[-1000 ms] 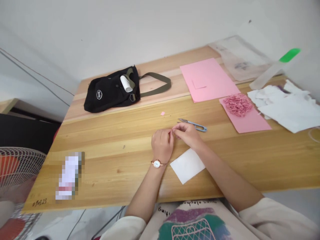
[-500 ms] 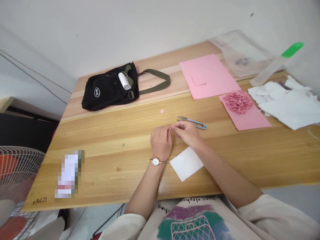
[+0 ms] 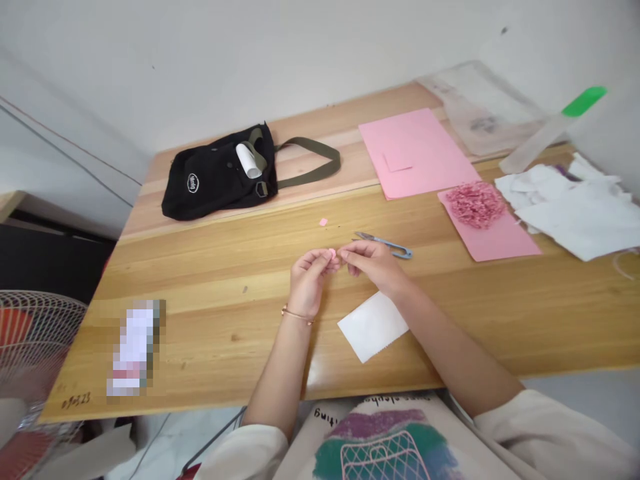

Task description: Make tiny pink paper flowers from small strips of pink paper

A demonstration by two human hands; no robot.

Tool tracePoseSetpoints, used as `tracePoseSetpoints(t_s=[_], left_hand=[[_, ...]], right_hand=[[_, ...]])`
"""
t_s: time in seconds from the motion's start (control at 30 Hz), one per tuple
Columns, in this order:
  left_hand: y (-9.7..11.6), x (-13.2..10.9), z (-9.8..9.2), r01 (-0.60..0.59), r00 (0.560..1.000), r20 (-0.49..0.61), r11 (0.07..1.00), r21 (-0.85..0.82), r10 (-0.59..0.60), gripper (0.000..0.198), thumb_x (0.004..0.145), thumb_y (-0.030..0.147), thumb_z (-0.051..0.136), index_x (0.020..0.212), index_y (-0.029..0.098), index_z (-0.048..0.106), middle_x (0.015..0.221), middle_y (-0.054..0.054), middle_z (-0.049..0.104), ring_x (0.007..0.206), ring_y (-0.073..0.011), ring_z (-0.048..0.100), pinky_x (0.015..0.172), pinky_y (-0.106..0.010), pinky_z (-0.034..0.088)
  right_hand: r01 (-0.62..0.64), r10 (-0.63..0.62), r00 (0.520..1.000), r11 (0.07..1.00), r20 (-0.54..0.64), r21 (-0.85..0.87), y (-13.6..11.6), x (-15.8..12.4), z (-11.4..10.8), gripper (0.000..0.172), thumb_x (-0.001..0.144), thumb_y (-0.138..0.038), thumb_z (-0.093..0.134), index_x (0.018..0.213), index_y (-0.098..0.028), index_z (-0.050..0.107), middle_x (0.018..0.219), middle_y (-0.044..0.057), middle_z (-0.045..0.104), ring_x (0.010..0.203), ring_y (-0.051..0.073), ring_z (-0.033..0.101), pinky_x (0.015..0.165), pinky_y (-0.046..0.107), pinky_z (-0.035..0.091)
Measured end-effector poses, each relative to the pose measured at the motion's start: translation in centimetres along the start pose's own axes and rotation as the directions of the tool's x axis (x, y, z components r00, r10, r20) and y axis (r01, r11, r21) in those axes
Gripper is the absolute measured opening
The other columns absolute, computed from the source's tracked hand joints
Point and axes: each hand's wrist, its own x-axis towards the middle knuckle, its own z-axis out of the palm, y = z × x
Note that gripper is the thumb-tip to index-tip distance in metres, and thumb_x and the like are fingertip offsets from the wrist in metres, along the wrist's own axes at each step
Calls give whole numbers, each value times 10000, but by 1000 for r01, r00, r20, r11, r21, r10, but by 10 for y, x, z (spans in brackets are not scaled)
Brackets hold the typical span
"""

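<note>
Between the thumb and fingertips of my left hand (image 3: 309,277) is a small pink paper piece (image 3: 333,254). My right hand (image 3: 373,263) is pinched closed close beside it, its fingertips at the edge of my left fingers; what they hold is too small to make out. Blue-handled thread snips (image 3: 400,251) lie on the table just beyond my right hand, partly covered by it. A tiny pink paper square (image 3: 323,222) rests farther back. Nearer to me, a white paper sheet (image 3: 373,328) lies partly under my right forearm.
Pink sheets (image 3: 415,150) lie at the back right. A heap of pink curled shreds (image 3: 476,205) sits on a pink card (image 3: 510,243), beside crumpled white paper (image 3: 580,213) and a green-capped bottle (image 3: 537,141). A black bag (image 3: 215,180) lies back left, a blurred-out phone-like object (image 3: 134,347) front left.
My left hand has turned over, so its thumb and the pink piece now show and the watch face is hidden. The right hand has stayed nearly in place.
</note>
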Motion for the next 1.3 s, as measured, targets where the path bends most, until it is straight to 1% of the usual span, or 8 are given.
tracePoseSetpoints(t_s=[0.07, 0.13, 0.37, 0.63, 0.83, 0.93, 1.1, 1.3], left_hand=[[0, -1, 0, 39, 998, 44, 998, -55, -36, 88, 648, 196, 650, 684, 118, 634, 617, -6, 613, 570, -66, 550, 575, -184, 420], [0, -2, 0, 48, 998, 55, 996, -77, -44, 73, 643, 185, 651, 664, 118, 630, 609, -4, 610, 567, -63, 548, 571, -181, 420], [0, -3, 2, 35, 998, 47, 998, -57, -32, 84, 623, 184, 660, 633, 118, 610, 574, 3, 599, 540, -62, 536, 557, -181, 422], [-1, -3, 4, 12, 1000, 4, 1000, 10, -12, 116, 603, 207, 667, 622, 121, 590, 552, 7, 603, 520, -67, 538, 565, -199, 428], [-5, -1, 4, -64, 997, -39, 990, 127, 69, 111, 627, 205, 648, 645, 116, 585, 565, 2, 609, 533, -71, 544, 579, -204, 430], [-6, -1, 4, -83, 994, -56, 984, 157, 93, 102, 635, 200, 641, 650, 117, 582, 568, 4, 608, 537, -70, 545, 584, -205, 432], [-6, -2, 6, -111, 991, -55, 974, 196, 124, 79, 648, 191, 622, 668, 127, 582, 583, 3, 612, 560, -84, 561, 599, -218, 440], [-6, -1, 5, -142, 985, -51, 947, 287, 163, 61, 663, 184, 598, 663, 125, 582, 587, 3, 604, 567, -87, 555, 613, -223, 442]], right_hand=[[15, -17, 999, 999, 51, 46, -1, -1, -1, 162, 663, -298, 628, 705, -143, 645, 521, -19, 553, 446, 70, 449, 437, 218, 351], [23, -30, 996, 996, 88, 82, -2, -1, -2, 147, 661, -286, 641, 699, -144, 648, 514, -22, 553, 445, 66, 448, 435, 213, 344], [27, -41, 992, 993, 119, 111, -2, 0, -5, 137, 641, -275, 675, 697, -152, 647, 524, -25, 566, 444, 59, 451, 433, 208, 336], [9, -18, 994, 996, 105, 84, -1, 1, -5, 145, 636, -278, 675, 675, -146, 631, 536, -18, 567, 449, 62, 449, 443, 215, 341], [21, -23, 998, 999, 64, 27, 0, 0, -5, 153, 633, -287, 670, 682, -145, 639, 569, -5, 589, 456, 66, 446, 453, 223, 349], [21, -21, 999, 1000, 42, -1, 0, 0, -4, 161, 628, -292, 669, 681, -142, 643, 571, -2, 591, 460, 70, 449, 455, 227, 353], [7, -7, 1000, 1000, 8, -13, 1, 2, -4, 169, 619, -302, 669, 665, -142, 642, 562, 0, 590, 451, 72, 441, 452, 230, 350], [5, -5, 1000, 999, 8, -31, 1, 2, -4, 176, 626, -306, 665, 674, -138, 645, 580, 10, 596, 461, 73, 439, 463, 234, 354]])
